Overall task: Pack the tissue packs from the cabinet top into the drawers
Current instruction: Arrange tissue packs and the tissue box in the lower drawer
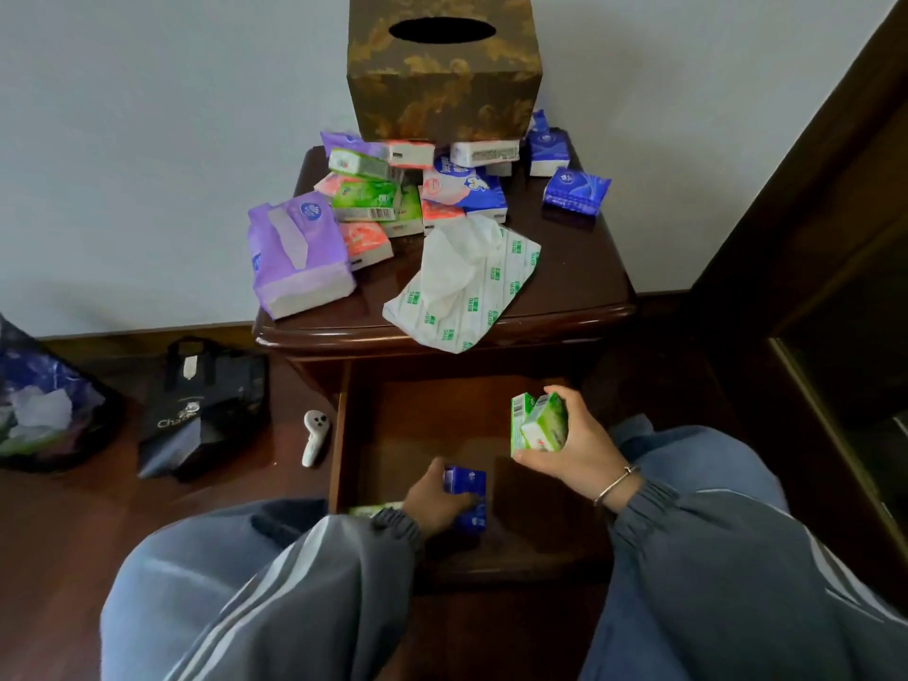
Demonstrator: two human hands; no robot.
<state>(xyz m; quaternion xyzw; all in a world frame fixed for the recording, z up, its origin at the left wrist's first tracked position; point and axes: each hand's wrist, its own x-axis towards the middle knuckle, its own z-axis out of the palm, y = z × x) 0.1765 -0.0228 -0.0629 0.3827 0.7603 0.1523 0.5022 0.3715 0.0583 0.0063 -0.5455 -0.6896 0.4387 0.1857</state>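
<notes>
The dark wooden cabinet's top drawer stands pulled open below the cabinet top. Inside it, my left hand grips blue tissue packs near the drawer's front. My right hand holds two green tissue packs above the drawer's right side. A green pack lies in the drawer beside my left wrist. On the cabinet top lie several packs: a big purple one, green ones, pink ones, blue ones, and a white-and-green open pack.
A brown patterned tissue box rests on packs at the back of the cabinet top. On the floor to the left are a black bag, a white remote-like device and a bin with a purple liner. Dark furniture stands at right.
</notes>
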